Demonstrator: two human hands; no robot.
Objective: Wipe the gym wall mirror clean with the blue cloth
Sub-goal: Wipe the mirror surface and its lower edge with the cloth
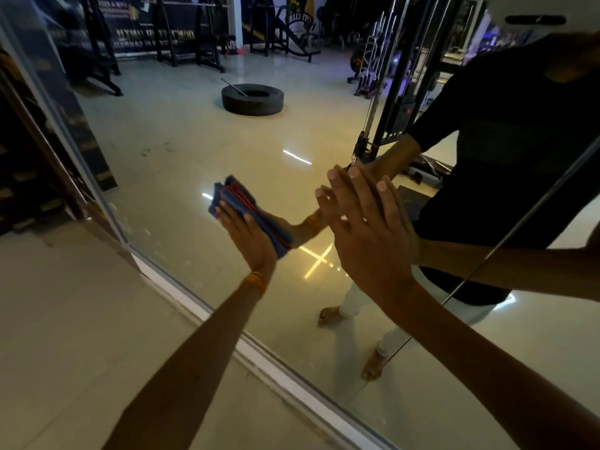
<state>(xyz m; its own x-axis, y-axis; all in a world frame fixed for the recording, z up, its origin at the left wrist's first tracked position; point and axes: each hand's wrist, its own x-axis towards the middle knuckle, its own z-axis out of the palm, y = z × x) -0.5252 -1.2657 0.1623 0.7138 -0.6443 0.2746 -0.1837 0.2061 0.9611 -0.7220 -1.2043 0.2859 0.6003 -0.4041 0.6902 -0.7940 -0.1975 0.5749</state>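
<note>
The wall mirror (181, 151) fills most of the view and reflects the gym floor behind me. My left hand (250, 238) presses the folded blue cloth (238, 198) with red edging flat against the glass, fingers straight over it. To the right of it my right hand (367, 232) rests flat on the mirror with straight fingers, holding nothing. Both hands' reflections meet them at the glass. An orange band sits on my left wrist.
The mirror's pale bottom frame (259, 355) runs diagonally along the tiled floor (71, 336). A dark frame edge stands at the left. In the reflection are a tyre (252, 99), weight racks, a cable machine and a person in a dark shirt.
</note>
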